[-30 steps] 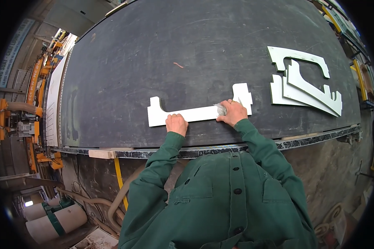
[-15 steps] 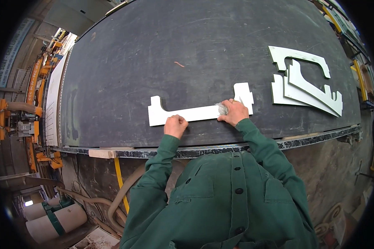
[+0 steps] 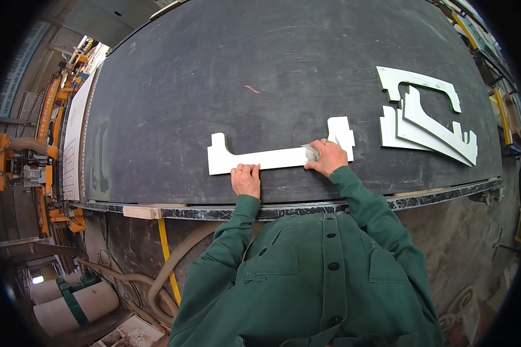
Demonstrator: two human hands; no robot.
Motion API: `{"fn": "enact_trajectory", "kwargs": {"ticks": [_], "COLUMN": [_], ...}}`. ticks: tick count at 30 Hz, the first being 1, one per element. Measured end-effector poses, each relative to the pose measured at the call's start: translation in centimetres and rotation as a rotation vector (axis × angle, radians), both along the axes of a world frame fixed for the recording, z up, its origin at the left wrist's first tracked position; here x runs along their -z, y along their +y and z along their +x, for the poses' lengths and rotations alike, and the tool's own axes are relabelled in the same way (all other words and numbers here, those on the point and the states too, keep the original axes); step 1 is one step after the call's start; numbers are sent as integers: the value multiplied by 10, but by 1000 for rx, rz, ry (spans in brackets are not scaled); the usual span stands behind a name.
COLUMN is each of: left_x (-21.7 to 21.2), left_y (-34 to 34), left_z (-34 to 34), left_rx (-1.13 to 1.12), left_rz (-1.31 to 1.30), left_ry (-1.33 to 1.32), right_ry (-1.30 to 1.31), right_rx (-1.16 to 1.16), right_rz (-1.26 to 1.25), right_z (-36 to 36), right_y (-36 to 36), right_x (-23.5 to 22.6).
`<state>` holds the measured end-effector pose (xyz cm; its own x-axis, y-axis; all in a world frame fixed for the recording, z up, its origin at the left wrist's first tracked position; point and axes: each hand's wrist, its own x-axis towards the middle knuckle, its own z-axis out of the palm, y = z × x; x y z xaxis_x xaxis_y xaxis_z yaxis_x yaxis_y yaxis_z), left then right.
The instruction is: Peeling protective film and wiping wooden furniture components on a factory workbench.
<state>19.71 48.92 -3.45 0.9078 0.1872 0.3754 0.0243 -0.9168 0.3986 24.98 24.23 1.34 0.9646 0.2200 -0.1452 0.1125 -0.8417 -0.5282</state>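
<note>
A white U-shaped board (image 3: 272, 158) lies flat on the dark tabletop (image 3: 214, 69) in front of me, its two upright ends pointing away. My left hand (image 3: 246, 181) is at its near edge, left of the middle, with curled fingertips over the edge. Toward the right end, my right hand (image 3: 329, 157) presses a crumpled greyish-white wad (image 3: 311, 152) onto the board's face. The wad looks like thin cloth or plastic; the palm hides part of it. Part of the right end of the board is covered by that hand.
Several similar white cut boards lie at the right, some overlapping (image 3: 437, 134), with a curved one (image 3: 419, 78) behind them. A small reddish scrap (image 3: 252, 89) rests on the tabletop. Along the near edge runs a dark rail (image 3: 214, 213), with a wood block (image 3: 141, 213) at left. Orange machinery (image 3: 46, 150) stands beyond.
My left hand has shifted slightly right, and its fingers have gone from a pinch at the board's edge to lying over it. The right hand and the wad have barely moved.
</note>
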Motion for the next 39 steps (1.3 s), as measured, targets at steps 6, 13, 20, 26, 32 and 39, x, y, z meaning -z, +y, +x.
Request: {"fn": "enact_trajectory", "kwargs": {"ticks": [6,13,20,26,32,39], "left_x": [8,7,6,-10,-26,-41], "left_y": [-8,-17,-13,-13,31,9], "left_z": [-1,0,-2,-11,-5,-7], "left_rx": [23,-30,90,115,-49,-23], "left_rz": [117,278,160,-261,-728,-1054], "left_ry": [-112,-11,35,112,167,290], "right_ry": [27,29,18,33,17,14], "right_rx": [6,16,13,23,16,6], "right_rz": [-2,7,14,7,3,12], "right_z": [1,0,0,1,1,1], "right_y": [1,0,0,0,-1,0], "right_x": [-3,-3,0,-3,0,-4]}}
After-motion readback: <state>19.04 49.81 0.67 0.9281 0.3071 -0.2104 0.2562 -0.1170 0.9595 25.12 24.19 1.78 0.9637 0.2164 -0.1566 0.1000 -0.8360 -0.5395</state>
